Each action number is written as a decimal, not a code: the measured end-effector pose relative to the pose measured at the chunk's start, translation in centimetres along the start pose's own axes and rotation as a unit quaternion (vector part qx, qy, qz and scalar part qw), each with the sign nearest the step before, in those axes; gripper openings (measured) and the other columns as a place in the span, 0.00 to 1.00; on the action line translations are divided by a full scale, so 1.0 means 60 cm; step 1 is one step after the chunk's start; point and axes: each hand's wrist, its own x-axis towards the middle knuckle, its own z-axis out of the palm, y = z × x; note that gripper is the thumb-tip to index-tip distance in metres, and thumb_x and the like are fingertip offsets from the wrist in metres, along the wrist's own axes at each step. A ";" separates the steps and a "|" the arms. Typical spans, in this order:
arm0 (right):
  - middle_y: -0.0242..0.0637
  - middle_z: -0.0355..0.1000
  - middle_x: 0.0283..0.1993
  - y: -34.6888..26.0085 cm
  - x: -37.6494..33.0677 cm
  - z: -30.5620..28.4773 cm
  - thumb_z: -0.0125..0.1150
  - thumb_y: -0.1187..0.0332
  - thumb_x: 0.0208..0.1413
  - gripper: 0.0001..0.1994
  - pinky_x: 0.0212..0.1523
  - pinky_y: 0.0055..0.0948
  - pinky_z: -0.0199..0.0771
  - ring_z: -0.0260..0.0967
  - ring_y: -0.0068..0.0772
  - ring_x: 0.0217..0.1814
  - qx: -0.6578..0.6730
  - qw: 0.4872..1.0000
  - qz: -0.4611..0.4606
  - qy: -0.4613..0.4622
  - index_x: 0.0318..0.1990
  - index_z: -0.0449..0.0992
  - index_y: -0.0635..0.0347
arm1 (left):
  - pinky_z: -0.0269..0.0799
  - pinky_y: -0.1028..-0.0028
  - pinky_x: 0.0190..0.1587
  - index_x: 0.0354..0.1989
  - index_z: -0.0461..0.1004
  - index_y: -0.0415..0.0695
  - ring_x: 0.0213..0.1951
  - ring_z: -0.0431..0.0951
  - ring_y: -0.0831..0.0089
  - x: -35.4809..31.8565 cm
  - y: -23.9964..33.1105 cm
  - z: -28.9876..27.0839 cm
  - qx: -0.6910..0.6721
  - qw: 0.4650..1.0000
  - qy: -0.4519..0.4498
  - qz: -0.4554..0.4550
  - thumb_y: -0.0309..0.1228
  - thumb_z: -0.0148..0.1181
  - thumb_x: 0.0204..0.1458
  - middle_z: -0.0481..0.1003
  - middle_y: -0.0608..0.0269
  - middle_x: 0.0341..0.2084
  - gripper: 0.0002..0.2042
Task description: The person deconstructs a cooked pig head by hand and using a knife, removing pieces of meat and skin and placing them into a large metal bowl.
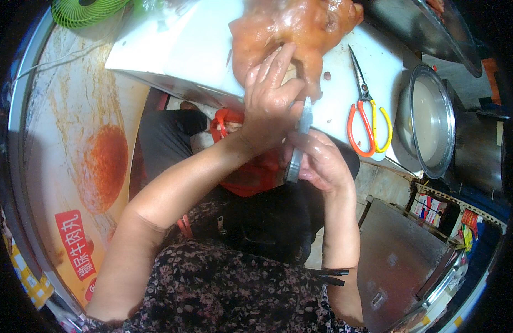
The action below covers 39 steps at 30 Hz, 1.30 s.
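A shiny orange-brown piece of skin-on meat, which looks like a pig's head [292, 25], lies at the far side of a white board [206, 53]. My left hand [270, 91] rests on its near side with fingers stretched out against the skin and thumb apart. Around a narrow, pale, knife-like tool [302, 125] with a dark lower end, the fingers of my right hand [323, 161] are closed. The tool points away from me, its tip close to the meat's near edge. Right of the meat lie scissors [363, 105] with one red and one yellow handle, blades pointing away.
A metal basin [434, 122] of cloudy liquid stands at the right, near a large dark pan [451, 33]. A green plastic basket [87, 11] sits at the far left. Under my arms is a red plastic bag [251, 172]. A metal cabinet [401, 261] stands lower right.
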 end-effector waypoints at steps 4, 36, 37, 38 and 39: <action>0.46 0.74 0.26 0.003 -0.001 -0.002 0.55 0.65 0.67 0.13 0.11 0.18 0.54 0.58 0.24 0.11 0.001 1.000 -0.006 0.015 0.36 0.75 0.69 | 0.62 0.55 0.62 0.31 0.82 0.36 0.63 0.72 0.46 0.003 0.009 -0.004 -0.015 1.000 -0.013 -0.011 0.28 0.63 0.50 0.71 0.32 0.60 0.07; 0.41 0.78 0.34 -0.039 -0.017 0.016 0.67 0.83 0.56 0.11 0.29 0.17 0.74 0.78 0.26 0.30 -0.187 0.870 -0.404 0.213 0.45 0.74 0.68 | 0.69 0.53 0.60 0.31 0.81 0.38 0.58 0.75 0.43 0.001 0.004 -0.004 -0.030 0.999 -0.011 -0.011 0.26 0.69 0.32 0.71 0.36 0.61 0.13; 0.41 0.78 0.35 -0.032 -0.009 0.024 0.68 0.83 0.55 0.11 0.33 0.20 0.76 0.78 0.27 0.33 -0.186 0.848 -0.441 0.229 0.44 0.75 0.67 | 0.68 0.53 0.60 0.31 0.81 0.38 0.59 0.75 0.43 0.000 0.003 -0.006 -0.030 0.999 -0.013 -0.013 0.26 0.69 0.32 0.71 0.36 0.61 0.14; 0.41 0.78 0.37 -0.025 -0.001 0.030 0.70 0.83 0.54 0.11 0.37 0.22 0.78 0.78 0.28 0.36 -0.186 0.823 -0.477 0.246 0.43 0.75 0.67 | 0.68 0.53 0.60 0.31 0.81 0.38 0.58 0.75 0.43 0.001 0.005 -0.006 -0.031 0.999 -0.013 -0.015 0.26 0.69 0.32 0.71 0.37 0.61 0.14; 0.41 0.78 0.38 -0.019 0.009 0.017 0.71 0.82 0.52 0.12 0.40 0.25 0.78 0.78 0.31 0.38 -0.279 0.762 -0.513 0.281 0.42 0.76 0.67 | 0.68 0.53 0.60 0.32 0.81 0.38 0.58 0.75 0.43 0.002 0.007 -0.006 -0.032 0.999 -0.013 -0.017 0.26 0.69 0.32 0.71 0.37 0.61 0.14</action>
